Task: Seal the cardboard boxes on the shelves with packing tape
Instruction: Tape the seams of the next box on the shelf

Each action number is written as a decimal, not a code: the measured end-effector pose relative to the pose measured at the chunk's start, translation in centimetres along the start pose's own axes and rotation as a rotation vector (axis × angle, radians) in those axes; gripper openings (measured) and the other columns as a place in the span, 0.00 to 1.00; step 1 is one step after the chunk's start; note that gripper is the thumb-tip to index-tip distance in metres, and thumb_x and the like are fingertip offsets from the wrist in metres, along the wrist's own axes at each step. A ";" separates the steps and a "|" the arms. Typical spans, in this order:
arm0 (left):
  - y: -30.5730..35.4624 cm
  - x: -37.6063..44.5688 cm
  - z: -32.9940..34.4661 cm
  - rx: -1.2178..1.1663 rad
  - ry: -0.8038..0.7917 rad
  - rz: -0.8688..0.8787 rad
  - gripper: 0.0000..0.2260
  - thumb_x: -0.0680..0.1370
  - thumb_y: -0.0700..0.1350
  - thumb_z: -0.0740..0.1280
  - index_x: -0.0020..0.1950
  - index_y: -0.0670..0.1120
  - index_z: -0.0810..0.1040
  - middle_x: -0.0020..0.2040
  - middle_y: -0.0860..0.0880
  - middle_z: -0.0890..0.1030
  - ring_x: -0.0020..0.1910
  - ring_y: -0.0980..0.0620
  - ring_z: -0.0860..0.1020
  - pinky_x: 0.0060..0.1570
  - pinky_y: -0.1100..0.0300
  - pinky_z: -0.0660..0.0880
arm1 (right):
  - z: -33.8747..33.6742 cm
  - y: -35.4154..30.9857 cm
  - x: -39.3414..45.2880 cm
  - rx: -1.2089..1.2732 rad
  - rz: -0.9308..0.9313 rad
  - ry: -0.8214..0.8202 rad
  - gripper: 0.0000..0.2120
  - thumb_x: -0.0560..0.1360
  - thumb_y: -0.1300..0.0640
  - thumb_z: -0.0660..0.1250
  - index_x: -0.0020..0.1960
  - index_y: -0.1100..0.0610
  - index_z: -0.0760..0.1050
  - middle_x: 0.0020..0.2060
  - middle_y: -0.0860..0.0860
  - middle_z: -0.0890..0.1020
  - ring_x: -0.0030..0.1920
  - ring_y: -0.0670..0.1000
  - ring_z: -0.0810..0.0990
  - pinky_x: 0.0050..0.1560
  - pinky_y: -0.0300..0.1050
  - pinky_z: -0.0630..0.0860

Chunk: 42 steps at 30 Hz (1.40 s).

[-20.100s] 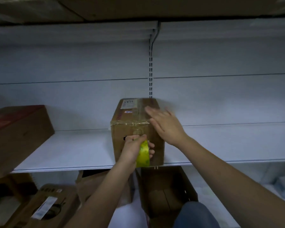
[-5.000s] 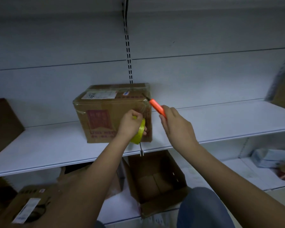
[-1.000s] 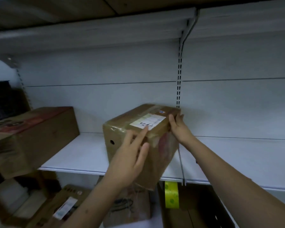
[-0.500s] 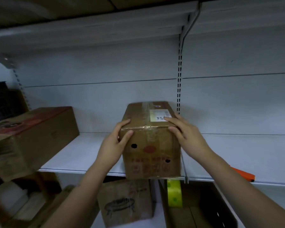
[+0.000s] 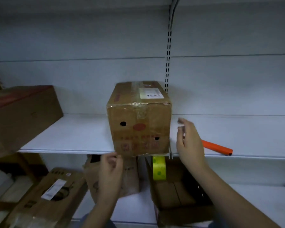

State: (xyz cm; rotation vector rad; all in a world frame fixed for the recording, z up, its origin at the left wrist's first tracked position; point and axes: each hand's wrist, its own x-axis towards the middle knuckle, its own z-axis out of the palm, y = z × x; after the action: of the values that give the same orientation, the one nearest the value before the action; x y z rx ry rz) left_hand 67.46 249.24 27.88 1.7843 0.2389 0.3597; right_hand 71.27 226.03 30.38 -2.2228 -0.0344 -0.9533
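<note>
So the cardboard box sits end-on at the front lip of the white shelf, tape running along its top seam and folded down over the front face, with a shipping label on top. Looks to me like it's turned that way so the taped end faces out for a check.

Both hands are off it. The left hand hangs just below the shelf edge, fingers loosely curled, nothing in it. The right hand is just beside the box's right side, fingers relaxed and a bit smeared, also holding nothing as far as I can tell.

The yellow-green tape roll is parked below the shelf lip above an open box, and the orange cutter lies on the shelf to the right, probably both left within easy reach.

Can't see the box's back or bottom, so no idea if those seams are done. The big box on the left is cut off, and the print on the front is too blurry to read.
</note>
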 end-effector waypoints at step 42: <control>1.1 -3.0 6.7 -0.250 -0.642 -0.445 0.07 0.82 0.42 0.66 0.48 0.40 0.80 0.26 0.46 0.75 0.21 0.53 0.71 0.23 0.64 0.70 | 4.9 5.3 1.6 0.199 0.155 -0.652 0.25 0.80 0.33 0.52 0.57 0.46 0.82 0.51 0.48 0.85 0.51 0.44 0.80 0.50 0.41 0.73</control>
State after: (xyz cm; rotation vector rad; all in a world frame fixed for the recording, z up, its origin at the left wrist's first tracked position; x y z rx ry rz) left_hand 67.06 241.79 27.20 1.4616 0.1179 -0.4798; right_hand 77.03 224.72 25.92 -2.2155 -0.2394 -0.1081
